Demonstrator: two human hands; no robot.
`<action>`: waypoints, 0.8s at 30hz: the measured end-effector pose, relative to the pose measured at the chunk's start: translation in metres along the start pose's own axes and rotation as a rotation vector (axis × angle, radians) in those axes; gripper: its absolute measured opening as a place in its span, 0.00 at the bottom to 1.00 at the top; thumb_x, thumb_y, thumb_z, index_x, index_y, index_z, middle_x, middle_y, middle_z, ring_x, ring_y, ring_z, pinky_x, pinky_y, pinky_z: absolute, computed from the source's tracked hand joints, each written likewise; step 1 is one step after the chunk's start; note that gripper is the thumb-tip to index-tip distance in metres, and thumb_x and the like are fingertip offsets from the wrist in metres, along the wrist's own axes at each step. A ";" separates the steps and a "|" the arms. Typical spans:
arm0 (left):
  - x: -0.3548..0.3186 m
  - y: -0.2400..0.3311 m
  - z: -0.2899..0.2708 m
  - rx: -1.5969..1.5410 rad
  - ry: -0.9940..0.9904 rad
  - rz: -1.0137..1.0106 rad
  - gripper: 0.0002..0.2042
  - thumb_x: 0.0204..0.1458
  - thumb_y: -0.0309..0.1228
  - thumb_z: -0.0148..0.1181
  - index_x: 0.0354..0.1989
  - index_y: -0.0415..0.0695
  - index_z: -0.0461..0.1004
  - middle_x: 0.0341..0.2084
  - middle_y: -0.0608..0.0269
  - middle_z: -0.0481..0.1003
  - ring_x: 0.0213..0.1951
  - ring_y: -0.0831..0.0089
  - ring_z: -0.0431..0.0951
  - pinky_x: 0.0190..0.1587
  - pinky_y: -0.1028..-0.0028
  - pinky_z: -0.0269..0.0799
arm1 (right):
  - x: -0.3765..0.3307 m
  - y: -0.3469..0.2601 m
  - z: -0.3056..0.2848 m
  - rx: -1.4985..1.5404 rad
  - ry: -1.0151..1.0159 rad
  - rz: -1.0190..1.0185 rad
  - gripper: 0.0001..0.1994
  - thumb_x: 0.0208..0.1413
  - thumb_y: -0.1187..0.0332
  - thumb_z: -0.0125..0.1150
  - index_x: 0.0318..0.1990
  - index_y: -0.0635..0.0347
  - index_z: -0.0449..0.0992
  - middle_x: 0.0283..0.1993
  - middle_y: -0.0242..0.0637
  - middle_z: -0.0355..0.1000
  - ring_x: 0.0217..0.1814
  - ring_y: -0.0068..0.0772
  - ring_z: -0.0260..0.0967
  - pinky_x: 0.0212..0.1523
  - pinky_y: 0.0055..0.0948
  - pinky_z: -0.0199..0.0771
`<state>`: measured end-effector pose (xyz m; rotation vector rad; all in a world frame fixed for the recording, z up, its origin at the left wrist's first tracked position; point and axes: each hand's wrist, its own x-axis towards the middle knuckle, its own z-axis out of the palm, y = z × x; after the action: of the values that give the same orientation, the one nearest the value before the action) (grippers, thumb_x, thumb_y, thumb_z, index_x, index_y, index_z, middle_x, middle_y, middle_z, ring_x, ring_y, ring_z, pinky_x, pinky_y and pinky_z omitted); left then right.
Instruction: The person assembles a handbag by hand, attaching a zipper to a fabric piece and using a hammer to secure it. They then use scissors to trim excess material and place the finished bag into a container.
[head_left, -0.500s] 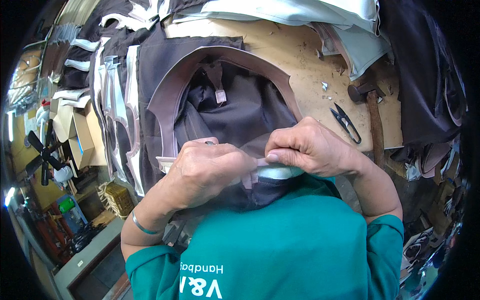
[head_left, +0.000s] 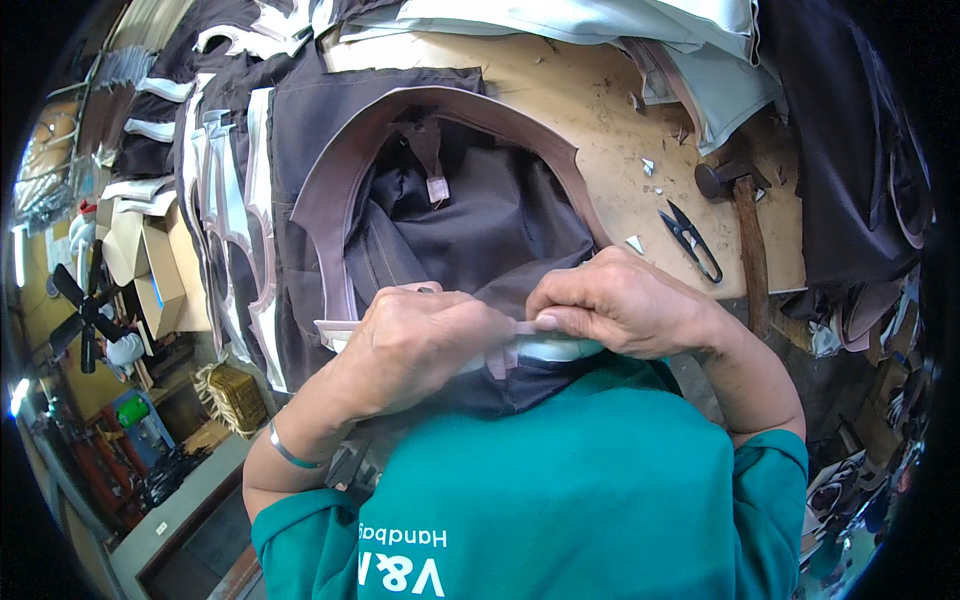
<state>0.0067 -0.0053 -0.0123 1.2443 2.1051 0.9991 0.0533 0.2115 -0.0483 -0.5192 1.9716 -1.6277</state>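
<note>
Head view: both hands close against the chest, working one edge of a dark fabric bag [head_left: 470,220] lying open on the tabletop [head_left: 600,110]. Left hand [head_left: 420,345] curled over a pale strip of edging [head_left: 545,348], grip pressed together on it, holding the bag's near rim steady. Right hand [head_left: 625,300] with fingertips pinching the same strip from the other side, likely folding it down over the dark cloth, though fingers hide the fold itself. Bag mouth turned away and spread wide, pinkish trim arching round it, so the near edge stays taut. Snips [head_left: 692,238] and hammer [head_left: 745,235] parked to the right, within easy reach. Cut fabric pieces [head_left: 225,230] stacked to the left.
</note>
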 end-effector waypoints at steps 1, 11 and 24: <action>0.000 0.000 0.000 0.016 -0.010 0.009 0.09 0.37 0.20 0.62 0.30 0.42 0.74 0.23 0.62 0.77 0.26 0.70 0.78 0.28 0.76 0.70 | 0.001 -0.001 0.003 -0.029 0.006 0.000 0.06 0.51 0.70 0.53 0.32 0.63 0.72 0.24 0.51 0.69 0.29 0.51 0.69 0.30 0.39 0.66; -0.008 -0.006 0.011 -0.074 0.038 -0.042 0.07 0.41 0.24 0.58 0.31 0.41 0.72 0.21 0.57 0.74 0.23 0.62 0.76 0.28 0.69 0.70 | 0.005 -0.002 0.002 0.025 -0.050 0.011 0.07 0.50 0.69 0.53 0.30 0.64 0.72 0.25 0.50 0.69 0.30 0.53 0.68 0.30 0.40 0.66; -0.014 -0.007 0.008 0.068 0.050 0.153 0.10 0.36 0.21 0.60 0.30 0.41 0.74 0.24 0.58 0.75 0.24 0.66 0.77 0.24 0.73 0.72 | 0.014 0.008 0.012 0.065 -0.114 -0.050 0.10 0.55 0.65 0.52 0.34 0.64 0.72 0.26 0.44 0.70 0.28 0.43 0.69 0.29 0.31 0.67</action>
<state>0.0156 -0.0171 -0.0219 1.4467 2.1235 1.0405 0.0499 0.1962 -0.0602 -0.6267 1.8307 -1.6485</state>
